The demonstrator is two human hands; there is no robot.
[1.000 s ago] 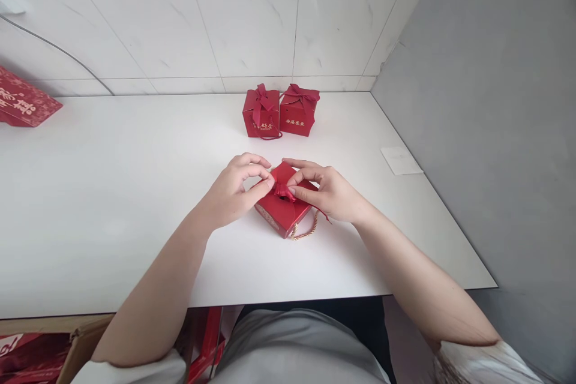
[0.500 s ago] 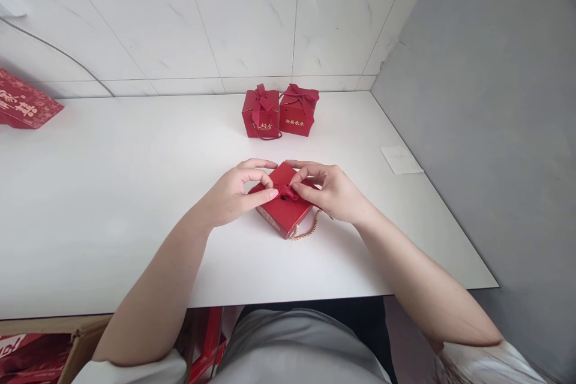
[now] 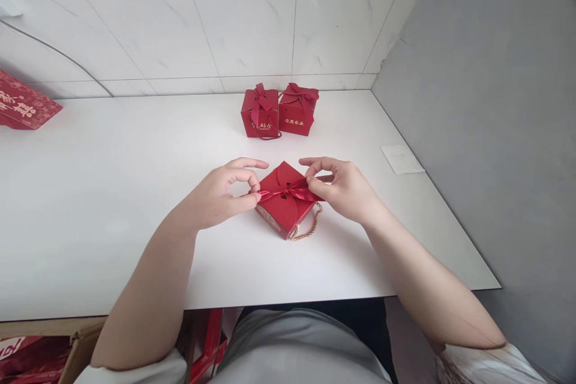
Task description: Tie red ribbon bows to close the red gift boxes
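A small red gift box point(image 3: 282, 207) with a gold cord handle point(image 3: 308, 229) sits on the white table point(image 3: 135, 192) in front of me. A red ribbon point(image 3: 288, 192) runs across its lid, knotted at the middle. My left hand point(image 3: 222, 195) pinches the ribbon's left end beside the box. On the other side, my right hand point(image 3: 342, 189) pinches the right end. The ribbon is stretched taut between the two hands.
Two finished red boxes with bows point(image 3: 260, 111) point(image 3: 297, 109) stand at the back by the tiled wall. A flat red package point(image 3: 22, 103) lies far left. A white paper slip point(image 3: 402, 159) rests near the grey right wall. A cardboard box point(image 3: 40, 354) holds red items below the table edge.
My hands have moved apart from the middle of the lid, drawing the ribbon ends outward. The bunched ribbon is now pulled into a taut line across the box.
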